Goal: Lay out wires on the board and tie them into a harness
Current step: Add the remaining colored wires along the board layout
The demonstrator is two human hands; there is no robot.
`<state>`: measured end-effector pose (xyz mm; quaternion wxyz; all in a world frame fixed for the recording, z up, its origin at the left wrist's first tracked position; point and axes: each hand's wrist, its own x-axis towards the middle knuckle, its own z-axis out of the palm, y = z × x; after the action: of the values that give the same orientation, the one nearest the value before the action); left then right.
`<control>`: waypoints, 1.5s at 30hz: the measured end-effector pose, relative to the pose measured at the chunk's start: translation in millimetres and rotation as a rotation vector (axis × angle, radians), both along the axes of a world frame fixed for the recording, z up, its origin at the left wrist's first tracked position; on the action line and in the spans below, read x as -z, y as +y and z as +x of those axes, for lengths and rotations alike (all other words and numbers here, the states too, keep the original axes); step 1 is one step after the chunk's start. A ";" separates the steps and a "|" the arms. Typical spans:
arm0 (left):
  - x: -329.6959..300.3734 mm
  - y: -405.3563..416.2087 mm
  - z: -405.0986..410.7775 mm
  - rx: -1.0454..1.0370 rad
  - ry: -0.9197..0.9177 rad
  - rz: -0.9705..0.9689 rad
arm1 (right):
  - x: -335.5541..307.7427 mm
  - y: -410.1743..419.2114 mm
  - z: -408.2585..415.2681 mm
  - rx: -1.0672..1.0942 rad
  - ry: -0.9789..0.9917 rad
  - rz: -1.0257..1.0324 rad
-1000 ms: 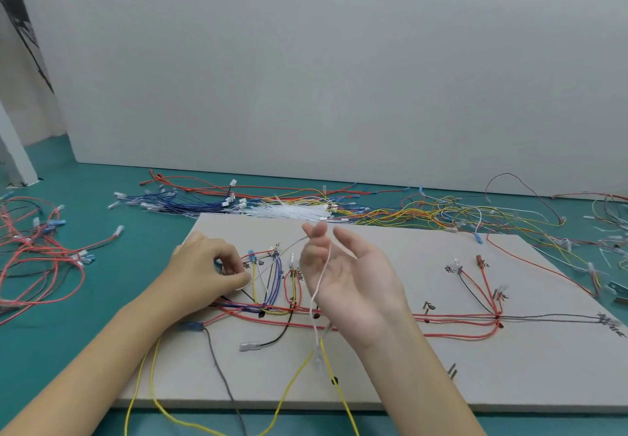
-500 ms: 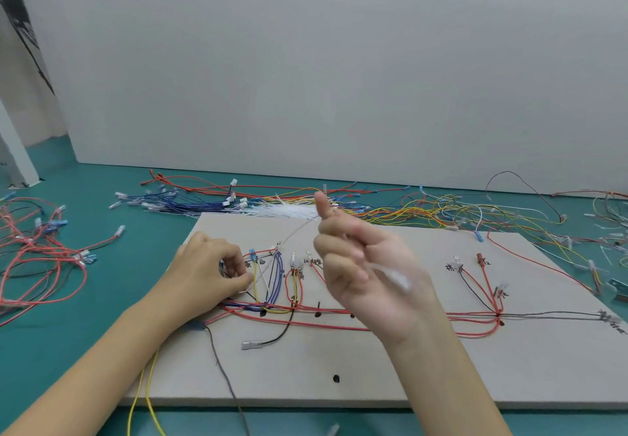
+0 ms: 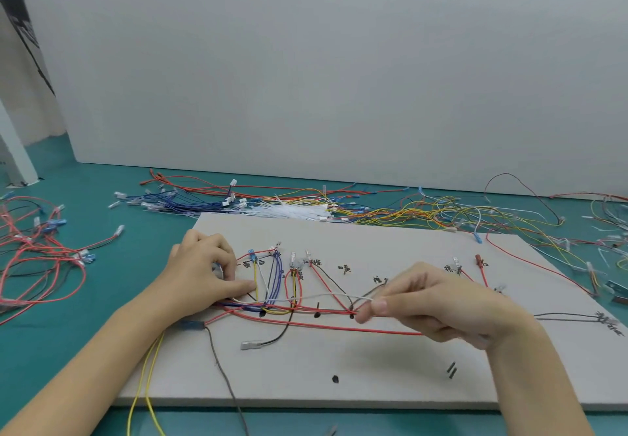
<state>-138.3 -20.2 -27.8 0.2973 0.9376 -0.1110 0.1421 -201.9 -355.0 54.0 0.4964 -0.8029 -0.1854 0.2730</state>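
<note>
One grey board [image 3: 390,367] lies flat on the teal surface [image 3: 85,326], with wires routed across its left and middle parts. Two hands work over it. The left hand [image 3: 204,275] rests on the board's left end, fingers curled down onto the gathered bundle of wires [image 3: 272,306], its extended finger pressing where they meet; whether its grip closes round anything cannot be told. The right hand [image 3: 438,309] hovers just above the middle of the board, thumb and forefinger pinching one thin white wire [image 3: 326,296], which runs taut leftwards across the bundle to the left hand's fingertip.

On the board, red wires run lengthwise, blue ones loop near the left hand, and two yellow wires [image 3: 146,377] trail off the near edge. One dark wire [image 3: 278,337] ends in a clear-sleeved terminal lying loose. Handwritten marks and several black dots mark the board.

Beyond the far edge lies one heap of white cable ties [image 3: 289,213], flanked by loose blue, red and yellow wires. One separate tangle of red wires [image 3: 37,258] sits far left.
</note>
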 end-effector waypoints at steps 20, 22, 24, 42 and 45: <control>-17.1 -44.0 -27.4 0.231 -0.168 0.235 | 16.8 -22.4 -4.6 0.400 0.075 -0.341; -12.4 -45.6 -28.2 0.186 -0.166 0.203 | 17.0 -23.1 -5.8 0.448 0.054 -0.344; -8.5 -42.3 -26.8 0.082 -0.186 0.190 | 18.0 -23.4 -6.9 0.475 0.046 -0.344; -11.5 -2.4 -13.3 -0.284 -0.043 0.041 | 32.9 -28.6 -11.9 0.628 -0.037 -0.285; -11.8 -1.3 -10.5 -0.317 -0.015 0.087 | 31.0 -31.0 -14.7 0.639 -0.007 -0.218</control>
<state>-148.8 -21.4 -16.0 0.2295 0.9543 0.0299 0.1890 -216.5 -386.0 23.0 0.4675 -0.8697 0.1043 0.1190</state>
